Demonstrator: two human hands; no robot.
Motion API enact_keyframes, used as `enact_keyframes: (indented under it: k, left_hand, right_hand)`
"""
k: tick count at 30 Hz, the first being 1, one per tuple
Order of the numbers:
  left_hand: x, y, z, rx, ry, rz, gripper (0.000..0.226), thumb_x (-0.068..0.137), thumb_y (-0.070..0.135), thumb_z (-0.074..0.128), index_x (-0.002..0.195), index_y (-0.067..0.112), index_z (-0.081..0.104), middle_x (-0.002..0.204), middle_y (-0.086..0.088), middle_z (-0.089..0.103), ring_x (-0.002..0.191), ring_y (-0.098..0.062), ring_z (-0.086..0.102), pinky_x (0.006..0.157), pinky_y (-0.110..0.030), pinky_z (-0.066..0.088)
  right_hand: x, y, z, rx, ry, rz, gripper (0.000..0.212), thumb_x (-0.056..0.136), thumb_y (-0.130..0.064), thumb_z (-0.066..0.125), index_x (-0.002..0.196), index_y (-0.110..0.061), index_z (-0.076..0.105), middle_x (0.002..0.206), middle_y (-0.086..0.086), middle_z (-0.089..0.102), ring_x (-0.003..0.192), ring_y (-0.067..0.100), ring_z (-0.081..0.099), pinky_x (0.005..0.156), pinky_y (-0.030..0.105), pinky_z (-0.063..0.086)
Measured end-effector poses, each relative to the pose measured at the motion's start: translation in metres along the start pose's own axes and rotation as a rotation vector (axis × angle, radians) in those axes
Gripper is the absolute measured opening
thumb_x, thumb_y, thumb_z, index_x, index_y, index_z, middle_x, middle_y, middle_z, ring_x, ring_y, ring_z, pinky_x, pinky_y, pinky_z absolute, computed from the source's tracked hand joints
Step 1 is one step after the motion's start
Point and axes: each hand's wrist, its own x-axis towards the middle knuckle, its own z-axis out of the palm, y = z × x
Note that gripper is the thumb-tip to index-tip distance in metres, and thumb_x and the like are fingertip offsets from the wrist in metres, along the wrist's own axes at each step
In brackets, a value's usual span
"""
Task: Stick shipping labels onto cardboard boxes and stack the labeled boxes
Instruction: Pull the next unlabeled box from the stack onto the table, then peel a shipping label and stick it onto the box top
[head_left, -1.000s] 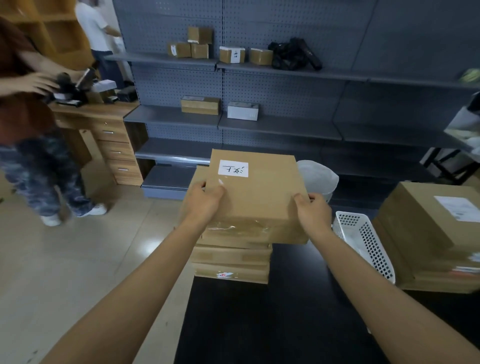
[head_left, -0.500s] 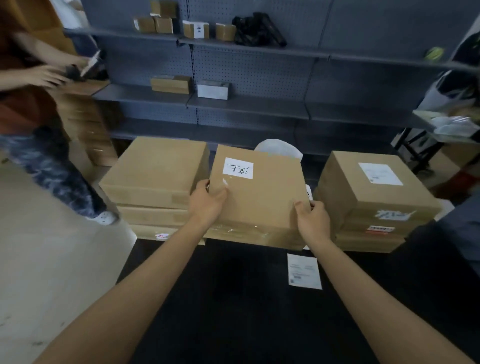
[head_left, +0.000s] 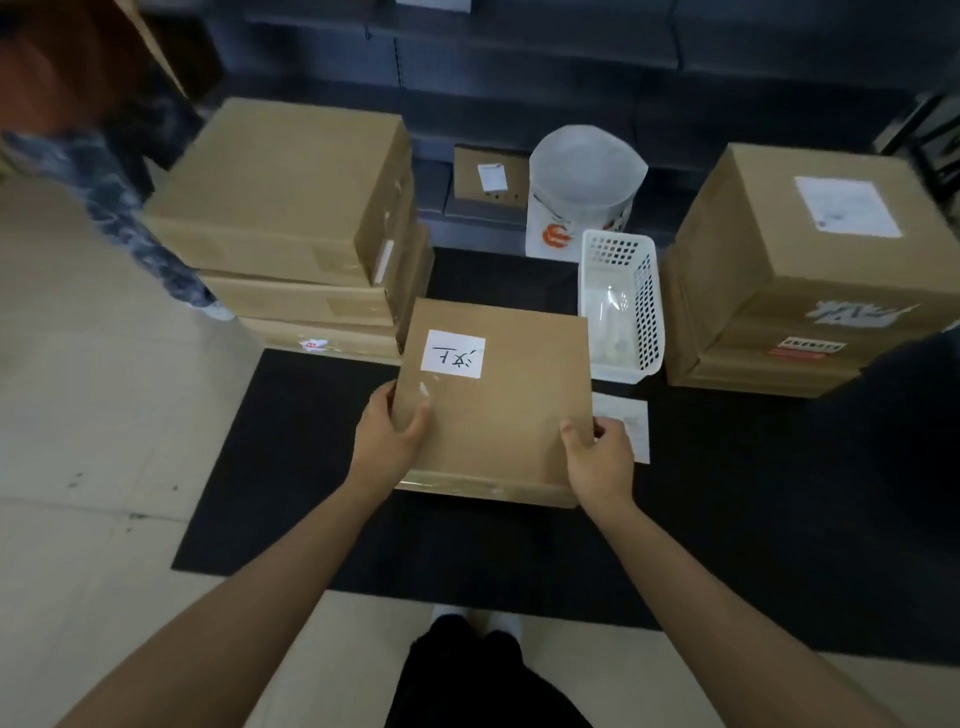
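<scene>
Black mat (head_left: 291, 467) on a pale floor (head_left: 104, 415) lies under everything we see. Our left hand (head_left: 387, 441) and right hand (head_left: 602, 457) each grip a near corner of one flat box (head_left: 498, 415), thumbs on top, fingers curled under; it sits over mid-mat. It is brown cardboard, taped along the near edge, with one white handwritten label (head_left: 453, 354) at its far left. One paper slip (head_left: 631, 423) pokes out at its right edge. Beyond stand two stacks: three boxes on the left (head_left: 291, 208), a labelled pile on the right (head_left: 800, 270), one white basket (head_left: 621, 306) between. Bare mat remains nearer us.
</scene>
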Motion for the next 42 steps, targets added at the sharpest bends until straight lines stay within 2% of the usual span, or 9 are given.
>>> enact_keyframes:
  k: [3,7,15,18,22,30,37,40,42]
  left_hand:
    - [-0.002,-0.018,-0.001,0.002,0.005,-0.013,0.058,0.088,0.041,0.063,0.137,0.021,0.040,0.120,0.009,0.052,0.104,-0.009,0.054,0.081,-0.020,0.043]
    - [0.003,-0.041,-0.002,0.063,-0.084,-0.057,0.061,0.088,0.042,0.062,0.138,0.018,0.036,0.125,0.003,0.051,0.109,-0.014,0.053,0.085,-0.026,0.044]
    - [0.008,-0.052,-0.002,0.151,-0.161,-0.048,0.064,0.088,0.041,0.061,0.139,0.015,0.033,0.132,-0.002,0.046,0.109,-0.013,0.051,0.088,-0.029,0.046]
    - [0.009,-0.042,0.000,0.290,-0.107,-0.072,0.062,0.091,0.045,0.055,0.140,0.015,0.032,0.139,-0.005,0.039,0.114,-0.019,0.050,0.088,-0.035,0.047]
    - [0.015,-0.018,0.012,0.601,-0.007,0.201,0.054,0.087,0.027,0.056,0.135,0.010,0.039,0.137,-0.008,0.043,0.127,-0.025,0.040,0.105,-0.037,0.038]
    - [0.034,0.047,0.074,0.836,-0.255,0.510,0.053,0.087,0.027,0.049,0.137,0.012,0.039,0.137,-0.007,0.045,0.126,-0.024,0.040,0.107,-0.033,0.028]
    - [0.031,0.076,0.148,0.898,-0.301,0.544,0.043,0.084,0.020,0.048,0.127,0.012,0.047,0.127,-0.005,0.050,0.119,-0.024,0.044,0.104,-0.032,0.029]
    - [0.036,0.079,0.172,0.926,-0.262,0.485,0.035,0.079,0.020,0.048,0.113,0.012,0.053,0.116,-0.004,0.055,0.109,-0.024,0.050,0.097,-0.031,0.034]
    - [0.037,0.080,0.184,0.939,-0.257,0.457,0.039,0.080,0.023,0.050,0.118,0.012,0.051,0.119,-0.004,0.054,0.112,-0.024,0.048,0.098,-0.032,0.034]
  right_hand:
    - [-0.001,0.019,0.009,-0.027,-0.026,-0.011,0.044,0.091,-0.036,0.062,0.124,-0.009,0.052,0.115,0.000,0.056,0.100,0.013,0.052,0.083,0.027,0.042]
    - [0.001,0.034,0.020,-0.121,-0.109,0.059,0.053,0.090,-0.038,0.063,0.130,-0.008,0.047,0.124,0.006,0.054,0.108,0.020,0.054,0.092,0.036,0.049]
    - [0.005,0.038,0.021,-0.187,-0.150,0.068,0.052,0.089,-0.037,0.063,0.127,-0.008,0.046,0.122,0.008,0.052,0.105,0.021,0.055,0.090,0.038,0.050]
    - [0.007,0.033,0.015,-0.322,-0.195,0.009,0.045,0.090,-0.042,0.059,0.121,-0.011,0.048,0.117,0.007,0.054,0.103,0.020,0.054,0.090,0.040,0.051]
    - [0.010,0.022,-0.002,-0.660,-0.184,-0.199,0.048,0.097,-0.050,0.040,0.128,-0.014,0.047,0.124,0.006,0.051,0.113,0.019,0.048,0.096,0.037,0.045]
    - [0.032,0.012,-0.042,-0.958,-0.132,-0.318,0.040,0.099,-0.031,0.041,0.136,-0.015,0.040,0.135,0.006,0.045,0.121,0.020,0.044,0.100,0.031,0.041]
    - [0.075,0.033,-0.067,-1.004,-0.207,-0.290,0.042,0.094,-0.028,0.050,0.133,-0.014,0.043,0.133,0.008,0.044,0.117,0.022,0.045,0.098,0.032,0.042]
    - [0.096,0.045,-0.063,-1.028,-0.290,-0.353,0.041,0.094,-0.029,0.051,0.131,-0.013,0.043,0.134,0.009,0.043,0.118,0.024,0.043,0.097,0.033,0.039]
    - [0.109,0.053,-0.059,-1.032,-0.354,-0.400,0.047,0.093,-0.028,0.052,0.136,-0.013,0.040,0.140,0.010,0.038,0.124,0.027,0.039,0.102,0.034,0.035]
